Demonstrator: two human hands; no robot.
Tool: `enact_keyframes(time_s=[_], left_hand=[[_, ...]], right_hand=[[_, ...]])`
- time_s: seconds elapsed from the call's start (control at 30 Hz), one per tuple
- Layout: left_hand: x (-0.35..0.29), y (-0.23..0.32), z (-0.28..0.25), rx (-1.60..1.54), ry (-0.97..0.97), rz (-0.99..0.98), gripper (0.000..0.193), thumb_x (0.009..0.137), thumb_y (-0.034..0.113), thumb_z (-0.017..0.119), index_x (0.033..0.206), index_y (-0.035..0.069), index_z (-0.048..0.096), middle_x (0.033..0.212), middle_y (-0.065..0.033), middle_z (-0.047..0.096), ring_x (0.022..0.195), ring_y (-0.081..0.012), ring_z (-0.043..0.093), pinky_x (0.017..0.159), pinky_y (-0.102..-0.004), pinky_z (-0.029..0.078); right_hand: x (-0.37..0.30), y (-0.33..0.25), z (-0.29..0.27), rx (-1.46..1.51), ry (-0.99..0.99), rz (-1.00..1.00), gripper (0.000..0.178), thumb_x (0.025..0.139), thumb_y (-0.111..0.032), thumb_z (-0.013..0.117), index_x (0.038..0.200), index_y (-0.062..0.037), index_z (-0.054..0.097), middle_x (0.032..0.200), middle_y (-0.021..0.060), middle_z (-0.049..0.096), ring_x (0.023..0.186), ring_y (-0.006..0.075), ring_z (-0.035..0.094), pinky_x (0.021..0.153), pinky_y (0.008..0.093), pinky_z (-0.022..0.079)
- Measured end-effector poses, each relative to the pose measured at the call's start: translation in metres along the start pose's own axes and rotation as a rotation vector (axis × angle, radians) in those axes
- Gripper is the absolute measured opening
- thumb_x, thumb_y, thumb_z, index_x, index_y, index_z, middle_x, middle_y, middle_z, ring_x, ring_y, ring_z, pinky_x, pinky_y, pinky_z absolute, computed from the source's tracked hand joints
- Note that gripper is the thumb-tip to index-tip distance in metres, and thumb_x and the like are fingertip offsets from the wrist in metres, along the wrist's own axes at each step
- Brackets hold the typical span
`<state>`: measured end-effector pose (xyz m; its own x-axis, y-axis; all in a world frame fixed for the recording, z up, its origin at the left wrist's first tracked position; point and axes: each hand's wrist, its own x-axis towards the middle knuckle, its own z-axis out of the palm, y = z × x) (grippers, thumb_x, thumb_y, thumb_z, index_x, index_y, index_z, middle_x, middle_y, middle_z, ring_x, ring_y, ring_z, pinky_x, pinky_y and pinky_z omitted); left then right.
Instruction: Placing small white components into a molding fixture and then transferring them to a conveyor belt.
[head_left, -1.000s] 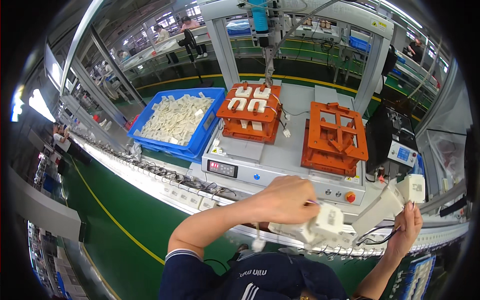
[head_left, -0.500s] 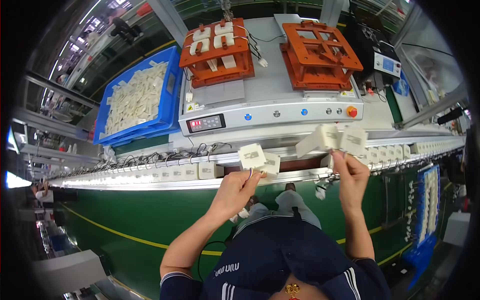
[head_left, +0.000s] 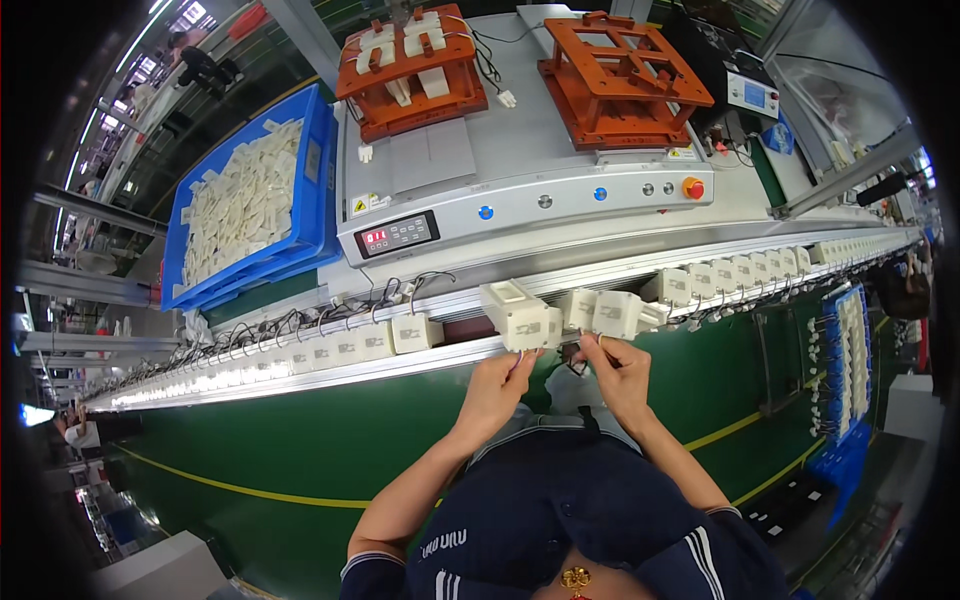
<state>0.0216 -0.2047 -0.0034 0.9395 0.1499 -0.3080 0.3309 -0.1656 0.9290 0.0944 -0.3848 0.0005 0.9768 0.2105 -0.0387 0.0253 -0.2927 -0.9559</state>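
Note:
My left hand (head_left: 497,393) is closed in a pinch at the near edge of the rail, where thin wires show at the fingertips. Just beyond its fingers are a pair of white plastic boxes (head_left: 520,312), one tilted, with grey print. My right hand (head_left: 618,376) pinches thin wires too, below another pair of white boxes (head_left: 612,315) at the rail. The two pairs stand close side by side. A dark cable with a connector (head_left: 572,362) hangs between my hands. The fingers partly hide the wires.
A long metal rail (head_left: 470,350) carries rows of white boxes with black wires (head_left: 345,344). Beyond stands a machine with a control panel (head_left: 400,233), a red stop button (head_left: 693,188) and two orange fixtures (head_left: 415,85) (head_left: 625,85). A blue crate (head_left: 322,190) of white parts is at the left.
My right hand has moved left, bringing its two white boxes down to the rail beside the left pair. My left hand has shifted slightly right and nearer. The view has turned a little.

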Motion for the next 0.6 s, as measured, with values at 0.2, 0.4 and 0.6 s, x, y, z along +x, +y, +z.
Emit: enact_keyframes(time_s=[0.2, 0.4, 0.6], left_hand=[[0.006, 0.018, -0.020, -0.524, -0.094, -0.348, 0.038, 0.101, 0.034, 0.046, 0.117, 0.004, 0.064, 0.058, 0.0098, 0.031, 0.052, -0.0018, 0.021, 0.048, -0.0216, 0.016], [0.006, 0.030, -0.023, -0.615, -0.180, -0.409, 0.038, 0.102, 0.031, 0.043, 0.118, 0.002, 0.061, 0.058, 0.0076, 0.031, 0.053, -0.0033, 0.025, 0.050, -0.0200, 0.020], [0.007, 0.041, -0.022, -0.555, -0.211, -0.350, 0.041, 0.103, 0.034, 0.040, 0.115, 0.002, 0.062, 0.059, 0.0061, 0.034, 0.055, -0.0039, 0.027, 0.050, -0.0202, 0.021]], right_hand=[[0.012, -0.006, -0.011, -0.222, 0.019, -0.191, 0.023, 0.092, -0.019, 0.062, 0.090, 0.0013, 0.072, 0.058, 0.0039, 0.058, 0.052, 0.0094, 0.045, 0.049, 0.0259, 0.037], [0.022, 0.000, -0.030, 0.211, 0.015, -0.010, 0.026, 0.096, -0.021, 0.056, 0.095, 0.0002, 0.072, 0.074, 0.0028, 0.065, 0.056, 0.0045, 0.042, 0.050, 0.0209, 0.032], [0.027, 0.008, -0.041, 0.629, 0.001, 0.287, 0.034, 0.097, -0.023, 0.048, 0.075, -0.0011, 0.061, 0.089, 0.0139, 0.070, 0.050, 0.0063, 0.040, 0.045, 0.0204, 0.030]])
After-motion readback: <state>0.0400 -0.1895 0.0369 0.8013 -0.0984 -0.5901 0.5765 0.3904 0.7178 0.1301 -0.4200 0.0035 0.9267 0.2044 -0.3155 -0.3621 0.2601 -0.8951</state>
